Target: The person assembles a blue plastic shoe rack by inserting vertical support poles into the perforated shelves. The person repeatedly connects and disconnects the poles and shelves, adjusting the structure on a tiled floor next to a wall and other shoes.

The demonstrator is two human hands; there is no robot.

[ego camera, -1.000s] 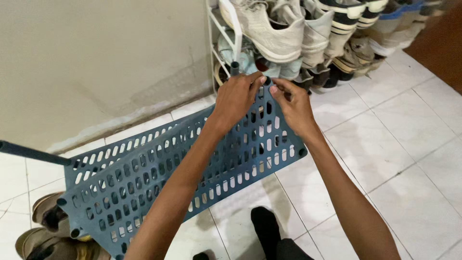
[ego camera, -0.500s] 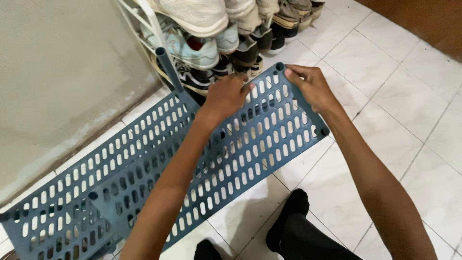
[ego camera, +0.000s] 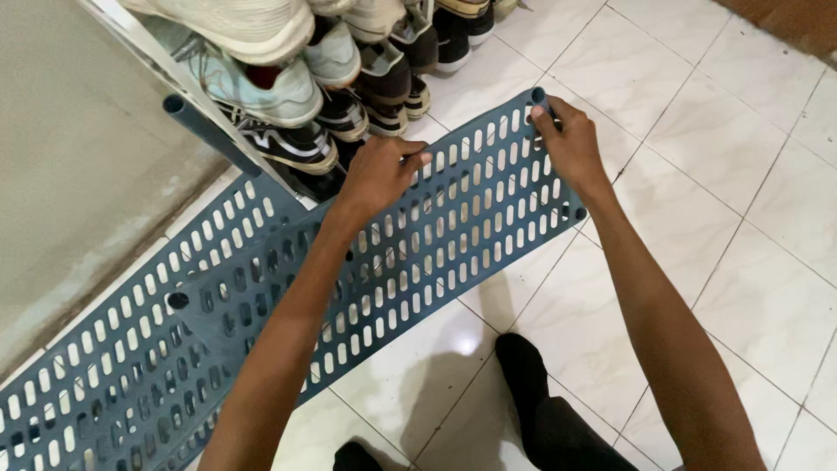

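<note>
Nearest, one black-socked foot point(ego camera: 523, 366) is standing on the white tiled floor point(ego camera: 767, 288); above it the left hand point(ego camera: 379, 170) is pinching the far long edge of the upper blue slotted panel point(ego camera: 453, 253), fingers closed on it, while the right hand point(ego camera: 571, 144) is clamping the panel's far corner by a round socket. Two such panels are showing, the held one overlapping a lower panel point(ego camera: 113, 366), its long axis running from lower left toward upper right; beyond, one blue pole point(ego camera: 209, 131) is leaning by the white shoe rack point(ego camera: 187, 83) against the wall.
</note>
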